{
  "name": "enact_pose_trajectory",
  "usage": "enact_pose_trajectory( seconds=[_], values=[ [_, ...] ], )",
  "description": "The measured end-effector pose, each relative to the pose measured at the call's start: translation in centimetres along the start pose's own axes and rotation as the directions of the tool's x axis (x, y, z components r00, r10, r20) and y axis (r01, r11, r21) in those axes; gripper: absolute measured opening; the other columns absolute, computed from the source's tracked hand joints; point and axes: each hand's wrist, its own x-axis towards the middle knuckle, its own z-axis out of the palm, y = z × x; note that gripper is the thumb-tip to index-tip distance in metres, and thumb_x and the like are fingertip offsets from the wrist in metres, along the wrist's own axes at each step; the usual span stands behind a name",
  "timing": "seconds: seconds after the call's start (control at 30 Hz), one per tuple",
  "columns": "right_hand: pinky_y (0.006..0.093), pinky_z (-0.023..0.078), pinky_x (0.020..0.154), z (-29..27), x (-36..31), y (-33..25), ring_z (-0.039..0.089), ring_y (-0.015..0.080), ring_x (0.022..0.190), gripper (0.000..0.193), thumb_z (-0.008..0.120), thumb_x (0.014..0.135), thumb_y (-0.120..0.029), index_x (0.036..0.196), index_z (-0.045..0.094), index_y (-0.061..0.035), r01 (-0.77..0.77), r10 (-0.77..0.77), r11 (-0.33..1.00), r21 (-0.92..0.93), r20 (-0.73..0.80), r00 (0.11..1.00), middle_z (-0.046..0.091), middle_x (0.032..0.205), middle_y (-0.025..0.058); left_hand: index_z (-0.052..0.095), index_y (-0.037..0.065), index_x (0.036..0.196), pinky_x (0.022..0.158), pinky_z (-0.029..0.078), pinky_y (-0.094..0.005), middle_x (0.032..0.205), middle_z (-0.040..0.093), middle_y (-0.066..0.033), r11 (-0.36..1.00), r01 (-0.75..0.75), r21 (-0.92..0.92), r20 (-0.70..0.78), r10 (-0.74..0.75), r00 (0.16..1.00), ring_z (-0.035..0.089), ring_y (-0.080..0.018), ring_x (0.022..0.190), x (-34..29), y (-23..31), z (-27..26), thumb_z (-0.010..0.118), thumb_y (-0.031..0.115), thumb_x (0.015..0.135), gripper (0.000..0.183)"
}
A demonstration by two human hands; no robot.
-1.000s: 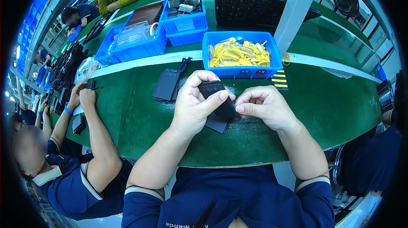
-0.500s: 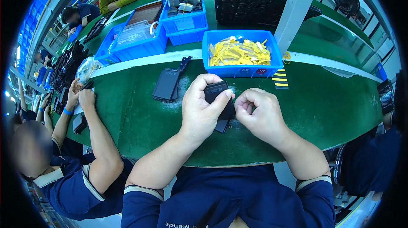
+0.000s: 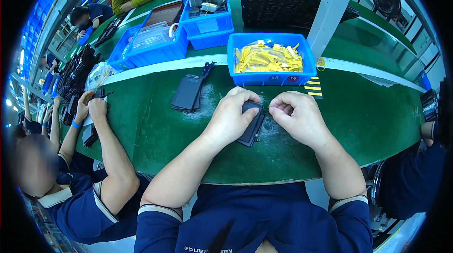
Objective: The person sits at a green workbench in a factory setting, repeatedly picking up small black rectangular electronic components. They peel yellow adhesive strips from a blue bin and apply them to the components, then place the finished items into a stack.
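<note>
In front of me lies a stack of thin black rectangular plates (image 3: pixel 247 138). Over its upper left part is my left hand (image 3: pixel 231 117), its thumb and fingers closed on the top plate (image 3: pixel 255 107); the palm hides much of that plate. To the right of the stack, apart from it, I hold my right hand (image 3: pixel 298 116) with thumb and fingertips curled together. Whatever may be pinched there is too small to make out. Farther left, a second pile of similar black plates (image 3: pixel 187 93) rests on the green table (image 3: pixel 155 132).
A blue bin (image 3: pixel 273 80) of yellow strips stands beyond my hands, beside a white post (image 3: pixel 333 12). More blue bins (image 3: pixel 163 51) are at the back left. Close on my left, a co-worker's forearms (image 3: pixel 111 142) rest over the table. A black tray (image 3: pixel 283 8) leans behind.
My left hand has lowered the black plate it held raised, bringing it down over the stack. My right hand has shifted slightly right, its fingers still curled.
</note>
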Motion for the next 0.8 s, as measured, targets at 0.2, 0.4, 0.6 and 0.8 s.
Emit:
enact_pose_trajectory(
  seconds=[0.2, 0.4, 0.6, 0.8],
  values=[
    [0.0314, 0.050, 0.060, 0.2, 0.2, 0.5, 0.060, 0.0200, 0.062, 0.011, 0.062, 0.075, -0.010, 0.077, 0.064, 0.0005, 0.038, -0.038, 0.998, -0.049, -0.005, 0.999, 0.060, 0.071, 0.0102, 0.062, 0.000, 0.099, 0.074, 0.051, -0.0306, 0.096, 0.060, -0.0119, 0.997, -0.081, 0.021, -0.201, 0.083, 0.976, 0.061, -0.0220, 0.087, 0.2, -0.1, -0.6, 0.064, -0.001, 0.076, 0.023],
    [0.0322, 0.049, 0.059, 0.4, 0.1, 0.7, 0.060, 0.0202, 0.062, 0.008, 0.063, 0.075, -0.008, 0.076, 0.063, -0.0002, 0.115, -0.117, 0.986, -0.121, -0.008, 0.993, 0.059, 0.069, 0.0095, 0.059, 0.000, 0.104, 0.079, 0.049, -0.0358, 0.096, 0.061, -0.0136, 0.848, 0.091, 0.523, -0.441, 0.178, 0.880, 0.061, -0.0272, 0.090, 0.7, -2.0, -5.8, 0.071, 0.007, 0.072, 0.035],
    [0.0315, 0.048, 0.058, 0.7, 0.1, 1.0, 0.059, 0.0196, 0.060, 0.007, 0.064, 0.073, -0.006, 0.075, 0.063, -0.0002, 0.142, -0.146, 0.976, -0.166, -0.015, 0.989, 0.058, 0.068, 0.0088, 0.054, -0.005, 0.117, 0.090, 0.046, -0.0394, 0.107, 0.061, -0.0197, 0.606, 0.469, 0.642, -0.340, -0.324, 0.883, 0.058, -0.0332, 0.102, 0.6, -2.0, -8.5, 0.075, 0.029, 0.068, 0.063],
    [0.0311, 0.049, 0.058, 0.8, 0.0, 0.9, 0.060, 0.0195, 0.062, 0.007, 0.064, 0.072, -0.005, 0.076, 0.063, 0.0003, 0.161, -0.168, 0.968, -0.192, -0.019, 0.986, 0.059, 0.069, 0.0092, 0.056, -0.004, 0.103, 0.083, 0.050, -0.0385, 0.096, 0.062, -0.0195, 0.602, 0.449, 0.661, -0.387, -0.239, 0.891, 0.061, -0.0318, 0.093, 0.7, -3.3, -8.5, 0.074, 0.028, 0.070, 0.049]
  ],
)
